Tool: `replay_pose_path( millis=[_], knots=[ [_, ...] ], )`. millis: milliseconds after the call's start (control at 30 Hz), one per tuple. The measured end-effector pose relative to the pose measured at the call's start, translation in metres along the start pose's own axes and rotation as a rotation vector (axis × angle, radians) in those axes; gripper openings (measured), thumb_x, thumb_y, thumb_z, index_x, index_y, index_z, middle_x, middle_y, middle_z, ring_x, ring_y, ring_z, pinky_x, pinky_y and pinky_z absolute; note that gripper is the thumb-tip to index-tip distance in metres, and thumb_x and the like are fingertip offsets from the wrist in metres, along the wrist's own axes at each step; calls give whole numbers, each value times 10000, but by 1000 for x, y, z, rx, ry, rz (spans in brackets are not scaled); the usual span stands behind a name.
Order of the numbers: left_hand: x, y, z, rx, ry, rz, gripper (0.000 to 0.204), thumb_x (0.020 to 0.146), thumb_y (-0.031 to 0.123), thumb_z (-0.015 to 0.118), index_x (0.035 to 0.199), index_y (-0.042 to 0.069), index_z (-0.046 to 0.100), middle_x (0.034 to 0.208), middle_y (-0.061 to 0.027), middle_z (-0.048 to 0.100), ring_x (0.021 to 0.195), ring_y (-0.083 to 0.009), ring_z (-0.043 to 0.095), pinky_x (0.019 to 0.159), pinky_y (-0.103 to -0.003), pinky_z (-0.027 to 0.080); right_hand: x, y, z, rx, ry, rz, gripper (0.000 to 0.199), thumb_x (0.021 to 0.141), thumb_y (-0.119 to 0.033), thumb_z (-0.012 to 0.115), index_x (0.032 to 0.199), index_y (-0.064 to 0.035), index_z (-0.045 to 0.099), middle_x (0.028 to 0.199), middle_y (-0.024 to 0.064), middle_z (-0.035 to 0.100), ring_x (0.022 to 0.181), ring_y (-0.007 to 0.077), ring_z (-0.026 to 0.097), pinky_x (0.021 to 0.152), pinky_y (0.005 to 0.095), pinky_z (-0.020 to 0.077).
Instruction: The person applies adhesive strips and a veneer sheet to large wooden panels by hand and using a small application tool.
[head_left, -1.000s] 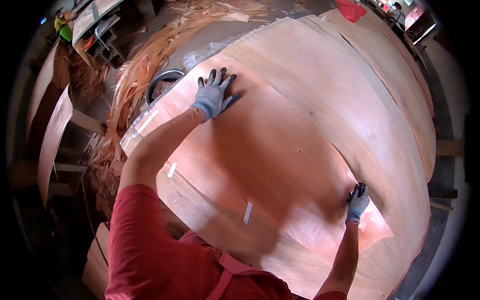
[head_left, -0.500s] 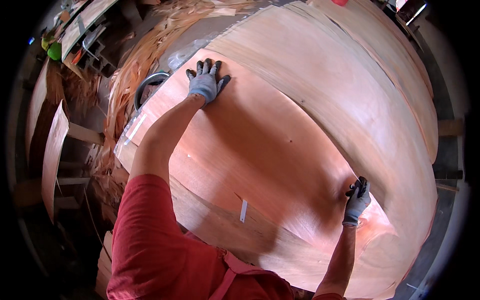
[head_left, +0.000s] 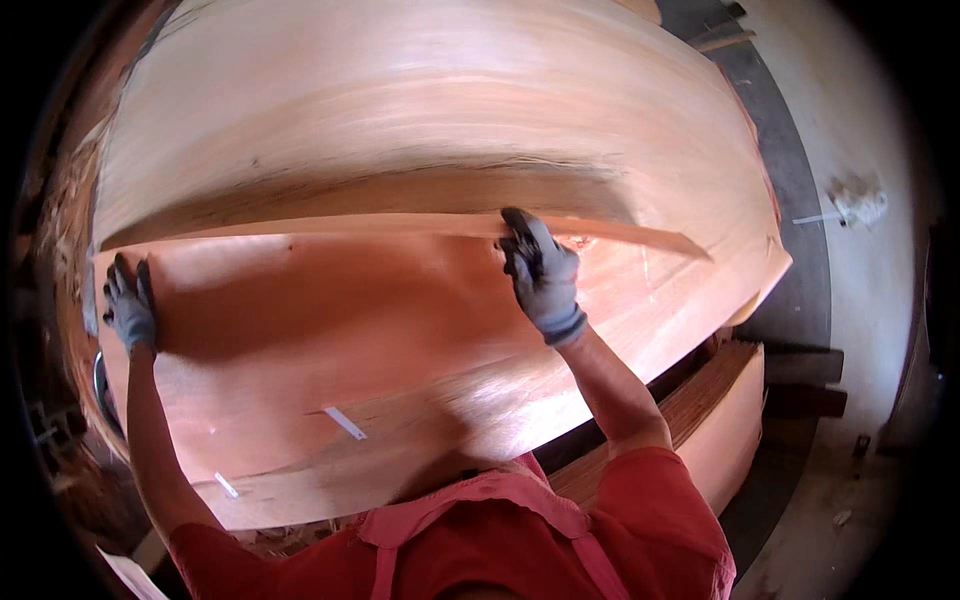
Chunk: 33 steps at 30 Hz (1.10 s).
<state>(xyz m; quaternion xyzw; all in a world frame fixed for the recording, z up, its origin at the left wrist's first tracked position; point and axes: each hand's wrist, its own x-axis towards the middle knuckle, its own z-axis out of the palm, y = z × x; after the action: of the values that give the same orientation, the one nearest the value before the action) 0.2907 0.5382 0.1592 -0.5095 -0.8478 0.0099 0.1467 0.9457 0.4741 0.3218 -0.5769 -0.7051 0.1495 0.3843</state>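
A reddish sheet of wood veneer (head_left: 330, 310) lies across a wider, paler veneer sheet (head_left: 420, 110). My left hand (head_left: 130, 310), in a grey glove with dark fingertips, rests flat with fingers spread on the reddish sheet's left end. At the far edge of that sheet, my gloved right hand (head_left: 543, 285) pinches the rim. The edge is raised there, bowing up from the pale sheet and casting a shadow behind it. Two short white strips, a longer one (head_left: 345, 422) and a smaller one (head_left: 226, 485), lie on the veneer nearer my body.
A stack of veneer sheets (head_left: 725, 420) stands low at the right, beside my right arm. Beyond the table's right side run a dark strip (head_left: 790, 230) and a pale floor (head_left: 850, 330). Wood scraps (head_left: 80, 240) line the left edge.
My view has turned to the right. The far edge of the reddish sheet now stands raised along much of its length, with my right hand still gripping it. My left hand stays flat on the sheet.
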Motion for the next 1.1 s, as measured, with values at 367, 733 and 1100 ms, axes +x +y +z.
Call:
replay_pose_path(
  millis=[367, 733, 1100],
  knots=[
    [5, 19, -11, -74, 18, -61, 765, 948, 688, 319, 1554, 232, 224, 1598, -48, 268, 1453, -311, 257, 1057, -671, 254, 98, 101, 55, -54, -62, 197, 270, 910, -239, 632, 1144, -112, 589, 888, 166, 693, 833, 368, 664, 699, 430, 519],
    [2, 18, -20, -46, 11, -51, 770, 929, 726, 293, 1549, 272, 235, 1605, -33, 251, 1455, -308, 254, 1055, -671, 253, 65, 69, 49, -503, -16, -230, 389, 877, -203, 605, 1263, -174, 566, 1167, 91, 629, 967, 319, 622, 807, 406, 526],
    [2, 28, -24, -39, -10, -49, 754, 944, 702, 294, 1549, 257, 239, 1608, -35, 245, 1462, -303, 243, 1074, -663, 240, 52, 90, 58, -614, -64, -157, 262, 898, -272, 540, 1141, -186, 585, 1265, 45, 565, 1148, 286, 511, 928, 406, 449]
  ],
)
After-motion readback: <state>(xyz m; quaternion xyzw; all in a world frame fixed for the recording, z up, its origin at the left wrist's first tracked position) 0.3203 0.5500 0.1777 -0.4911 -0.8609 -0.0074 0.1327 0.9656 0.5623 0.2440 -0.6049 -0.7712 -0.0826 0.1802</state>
